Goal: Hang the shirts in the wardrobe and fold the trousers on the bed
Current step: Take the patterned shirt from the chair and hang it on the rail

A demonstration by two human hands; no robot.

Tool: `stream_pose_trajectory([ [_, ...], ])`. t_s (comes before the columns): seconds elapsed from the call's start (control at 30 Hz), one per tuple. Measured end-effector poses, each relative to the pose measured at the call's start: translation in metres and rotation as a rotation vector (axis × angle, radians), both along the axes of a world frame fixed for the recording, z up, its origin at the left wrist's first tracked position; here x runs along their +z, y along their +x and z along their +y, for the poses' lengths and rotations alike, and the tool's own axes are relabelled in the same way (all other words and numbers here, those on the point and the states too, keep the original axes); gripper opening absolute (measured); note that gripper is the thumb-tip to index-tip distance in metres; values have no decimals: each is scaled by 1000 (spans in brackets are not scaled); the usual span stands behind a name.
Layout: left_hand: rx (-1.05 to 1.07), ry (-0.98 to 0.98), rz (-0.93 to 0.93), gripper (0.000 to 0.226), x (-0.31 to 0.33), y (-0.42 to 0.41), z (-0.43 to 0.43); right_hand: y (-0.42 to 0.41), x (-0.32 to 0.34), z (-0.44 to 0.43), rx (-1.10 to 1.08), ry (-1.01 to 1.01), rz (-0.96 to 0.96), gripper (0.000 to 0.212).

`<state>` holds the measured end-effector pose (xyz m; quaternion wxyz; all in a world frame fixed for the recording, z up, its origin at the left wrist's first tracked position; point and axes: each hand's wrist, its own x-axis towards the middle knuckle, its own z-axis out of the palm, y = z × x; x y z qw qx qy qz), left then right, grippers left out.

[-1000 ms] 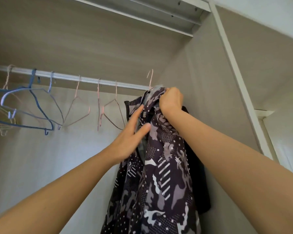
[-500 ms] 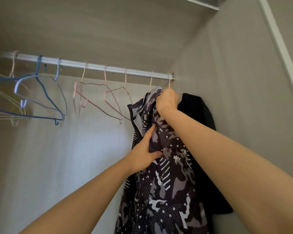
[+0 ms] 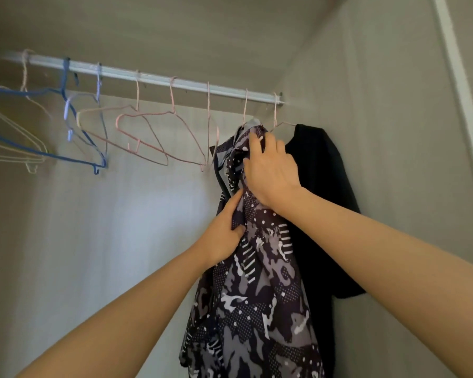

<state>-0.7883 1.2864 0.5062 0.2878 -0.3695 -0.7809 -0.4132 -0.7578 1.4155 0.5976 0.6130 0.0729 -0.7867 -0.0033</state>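
Observation:
A dark patterned shirt (image 3: 260, 301) with grey, white and dotted patches hangs from a pink hanger hooked on the white wardrobe rail (image 3: 153, 77). My right hand (image 3: 271, 170) lies over the shirt's collar near the top, its fingers bent into the fabric. Lower down, my left hand (image 3: 224, 233) pinches the shirt's front edge between thumb and fingers. A black shirt (image 3: 322, 192) hangs on a second pink hanger just to the right, partly behind the patterned one.
Several bare wire hangers, pink (image 3: 148, 129), blue (image 3: 74, 132) and pale (image 3: 14, 148), hang along the rail to the left. The wardrobe's side wall (image 3: 393, 159) stands close on the right, its back wall behind the clothes.
The view has tilted down and right. My right hand has gone from a fist at the hanger's neck to lying over the collar. My left hand keeps pinching the front edge.

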Motion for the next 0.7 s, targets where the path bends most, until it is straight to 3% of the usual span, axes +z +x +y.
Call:
stream_pose_trajectory([
  [0.3, 169, 47, -13, 56, -37, 44, -19, 35, -63, 7, -30, 137, -84, 62],
  [0.5, 264, 84, -13, 49, -71, 86, -30, 65, -121, 5, 12, 269, 13, 58],
  [0.7, 606, 45, 97, 36, -117, 129, -42, 85, -184, -8, 184, 301, -4, 51],
])
